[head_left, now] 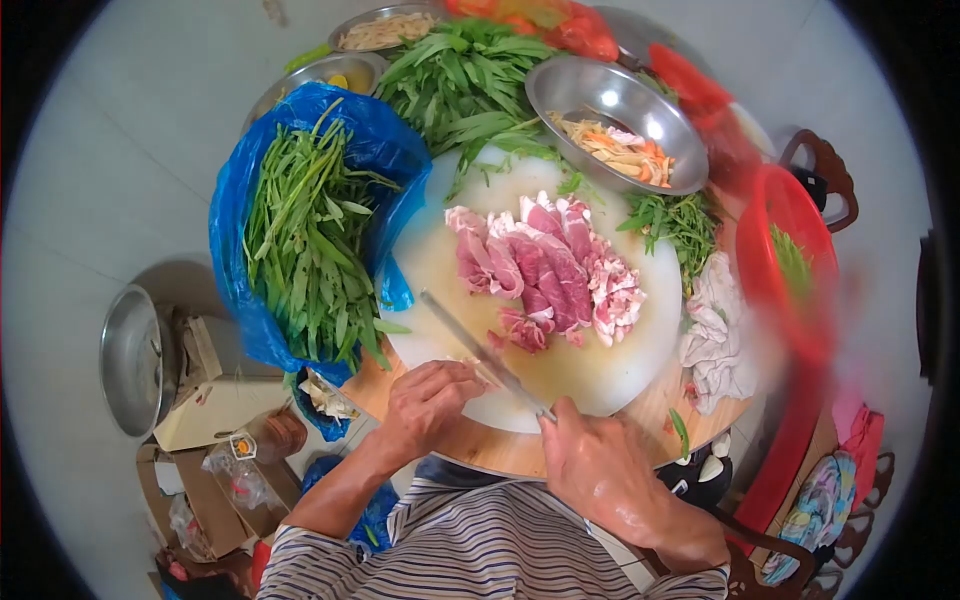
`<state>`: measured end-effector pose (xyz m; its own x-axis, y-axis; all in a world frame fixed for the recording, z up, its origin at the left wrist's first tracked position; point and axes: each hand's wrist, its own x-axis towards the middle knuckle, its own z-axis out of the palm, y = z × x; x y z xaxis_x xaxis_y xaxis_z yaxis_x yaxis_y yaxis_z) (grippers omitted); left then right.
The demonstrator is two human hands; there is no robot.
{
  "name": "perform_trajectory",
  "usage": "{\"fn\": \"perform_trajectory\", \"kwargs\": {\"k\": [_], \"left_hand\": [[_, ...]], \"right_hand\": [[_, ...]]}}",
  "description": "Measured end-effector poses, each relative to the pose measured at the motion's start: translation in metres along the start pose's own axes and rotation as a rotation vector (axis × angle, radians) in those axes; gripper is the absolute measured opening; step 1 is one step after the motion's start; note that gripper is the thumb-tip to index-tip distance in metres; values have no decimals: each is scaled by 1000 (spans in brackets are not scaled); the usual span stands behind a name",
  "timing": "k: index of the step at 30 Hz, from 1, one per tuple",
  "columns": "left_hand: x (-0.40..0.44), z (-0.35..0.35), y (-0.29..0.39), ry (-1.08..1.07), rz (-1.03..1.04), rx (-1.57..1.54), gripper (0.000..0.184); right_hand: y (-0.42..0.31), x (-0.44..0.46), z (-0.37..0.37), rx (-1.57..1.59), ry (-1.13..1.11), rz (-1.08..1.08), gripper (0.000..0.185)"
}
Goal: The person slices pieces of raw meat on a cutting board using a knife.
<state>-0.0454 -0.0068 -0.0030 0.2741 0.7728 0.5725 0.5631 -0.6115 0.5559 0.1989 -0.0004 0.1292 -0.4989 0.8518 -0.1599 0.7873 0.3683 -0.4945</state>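
My right hand (598, 455) is wrapped round the handle of a kitchen knife (465, 335), whose blade slants to the upper left over a round white cutting board (420, 255). Close to the blade, my left hand (432, 400) rests at the board's near edge with its fingers curled together. A small pale piece shows between its fingertips and the knife, too small to name. Sliced raw meat (550, 265) lies in a pile at the middle of the board, with fattier pieces at its right side.
Leafy greens (310, 220) fill a blue plastic bag (235, 290) on the left, and more greens (460, 80) lie behind the board. A metal bowl (550, 85) with shredded vegetables stands back right. To the right are a crumpled cloth (718, 330) and a red basin (750, 235).
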Motion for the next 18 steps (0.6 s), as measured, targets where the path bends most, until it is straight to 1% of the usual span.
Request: {"fn": "perform_trajectory", "kwargs": {"k": [2,9,11,15,17,18], "left_hand": [[-2,0,-1,1,8,-6,33],[-2,-3,1,-41,10,2,29],[-3,-2,1,-41,10,7,29],[-5,-1,-1,-46,9,33,29],[-3,-1,-1,-57,7,27,29],[-2,-2,-1,-54,8,32,30]], "right_hand": [[-2,-5,3,-39,-34,-41,21],[3,-10,8,-99,-47,-69,18],[5,-17,3,-117,-135,-59,15],[4,-28,-7,-146,-155,-35,13],[1,-21,-9,-194,-239,-17,16],[0,-15,-8,-195,-238,-18,16]]}}
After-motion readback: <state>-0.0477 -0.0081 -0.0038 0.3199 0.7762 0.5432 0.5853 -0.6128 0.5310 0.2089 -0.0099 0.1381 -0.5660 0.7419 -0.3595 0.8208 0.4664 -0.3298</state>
